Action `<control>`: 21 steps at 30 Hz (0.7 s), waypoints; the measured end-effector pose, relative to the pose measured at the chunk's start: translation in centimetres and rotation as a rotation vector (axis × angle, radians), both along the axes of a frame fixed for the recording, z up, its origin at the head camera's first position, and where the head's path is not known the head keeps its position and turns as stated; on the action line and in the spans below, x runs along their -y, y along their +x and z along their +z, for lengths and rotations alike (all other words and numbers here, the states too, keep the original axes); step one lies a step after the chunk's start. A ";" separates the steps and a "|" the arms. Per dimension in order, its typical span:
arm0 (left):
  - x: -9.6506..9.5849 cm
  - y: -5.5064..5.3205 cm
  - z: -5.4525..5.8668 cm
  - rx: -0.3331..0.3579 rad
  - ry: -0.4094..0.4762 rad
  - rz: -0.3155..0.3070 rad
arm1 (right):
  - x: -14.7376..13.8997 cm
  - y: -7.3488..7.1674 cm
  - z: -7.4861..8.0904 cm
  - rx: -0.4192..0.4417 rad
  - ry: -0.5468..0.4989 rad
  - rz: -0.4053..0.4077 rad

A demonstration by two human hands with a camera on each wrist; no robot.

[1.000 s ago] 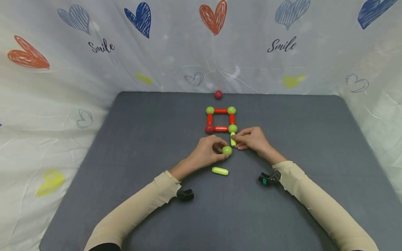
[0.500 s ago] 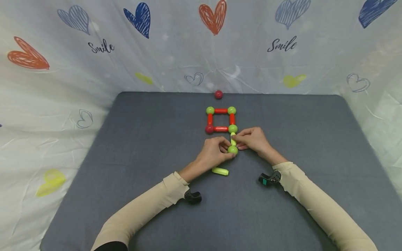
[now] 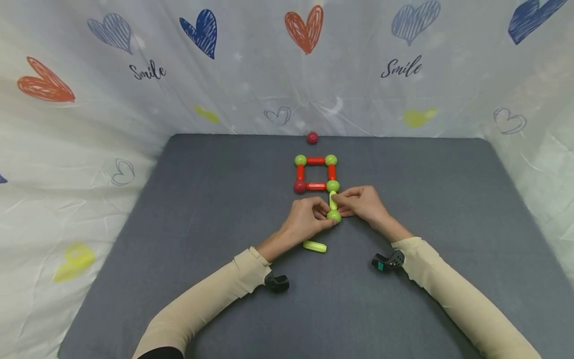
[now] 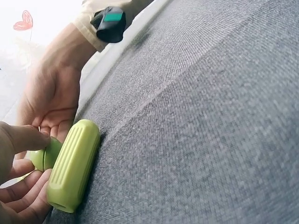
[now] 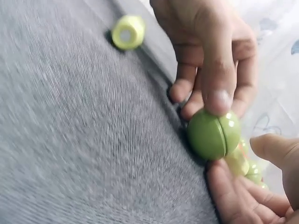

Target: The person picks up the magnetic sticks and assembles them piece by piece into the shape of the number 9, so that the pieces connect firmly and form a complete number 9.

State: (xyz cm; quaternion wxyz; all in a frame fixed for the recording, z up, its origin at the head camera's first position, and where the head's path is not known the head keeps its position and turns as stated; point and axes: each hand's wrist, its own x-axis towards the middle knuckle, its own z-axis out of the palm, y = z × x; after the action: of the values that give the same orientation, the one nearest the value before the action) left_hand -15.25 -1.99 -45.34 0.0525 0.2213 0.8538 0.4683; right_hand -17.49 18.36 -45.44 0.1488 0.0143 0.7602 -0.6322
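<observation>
My left hand (image 3: 306, 218) pinches a green ball (image 5: 208, 135) between thumb and fingers. The ball sits at the near end of a yellow-green building rod (image 3: 333, 201). My right hand (image 3: 363, 204) holds that rod from the right side, its fingers close beside the ball. The rod's far end meets a green corner ball (image 3: 333, 186) of a square made of red rods (image 3: 316, 186). Two more green balls and a red ball (image 3: 299, 186) form the other corners. Close by my left hand lies a loose yellow-green rod (image 4: 74, 165), partly hidden by the hand in the head view.
A loose red ball (image 3: 312, 138) rests at the back edge of the grey table (image 3: 224, 174). Behind the table hangs a pale curtain (image 3: 251, 70) with printed hearts. Dark wrist cameras (image 3: 276, 282) hang below both cuffs.
My left hand has moved right and brought the green ball from beside the rod to its near end. My right hand keeps its place at the rod. The head view has tilted slightly.
</observation>
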 end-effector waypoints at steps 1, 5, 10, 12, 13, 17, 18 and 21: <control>0.0 0.0 0.0 0.001 0.002 0.001 | 0.0 0.2 0.1 -0.010 0.001 0.009; 0.1 0.0 -0.1 0.002 0.012 0.008 | -0.4 1.3 0.4 -0.109 0.051 0.047; 0.1 0.0 0.0 0.008 0.015 -0.004 | -0.8 3.3 0.8 -0.303 0.229 0.101; 0.1 -0.1 0.0 0.016 0.024 -0.012 | -0.7 4.0 0.8 -0.375 0.291 0.125; 0.1 -0.1 0.0 0.020 0.028 -0.015 | -0.6 4.3 0.8 -0.407 0.312 0.136; 0.2 -0.2 -0.1 0.032 0.039 -0.032 | -0.2 5.0 0.4 -0.508 0.348 0.146; 0.2 -0.2 -0.1 0.035 0.036 -0.036 | -0.2 5.0 0.4 -0.527 0.352 0.141; 0.3 -0.2 -0.2 0.037 0.023 -0.057 | -0.1 5.0 0.1 -0.573 0.373 0.120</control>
State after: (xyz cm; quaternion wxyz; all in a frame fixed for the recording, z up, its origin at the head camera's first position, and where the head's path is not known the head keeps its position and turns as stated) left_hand -15.41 -2.25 -45.50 0.0792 0.2371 0.8405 0.4807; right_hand -12.49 18.45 -45.37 -0.0390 -0.1817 0.8731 -0.4508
